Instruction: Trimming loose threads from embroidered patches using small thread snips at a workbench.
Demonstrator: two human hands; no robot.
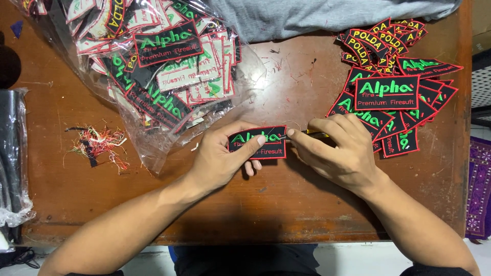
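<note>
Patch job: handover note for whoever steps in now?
Left hand holds one black patch flat on the table, thumb on top.
Right hand holds a thin yellow-handled tool at the patch's right edge.
Bag of patches lies upper left; stacked patches right.
Thread scraps left.
Done versus left: cannot tell which pile is finished.

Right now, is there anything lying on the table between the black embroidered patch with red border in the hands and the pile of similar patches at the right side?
Nothing visible on the wood. Only the right hand, holding a small yellow tool, lies between the black red-bordered patch in the left hand and the pile of patches.
</note>
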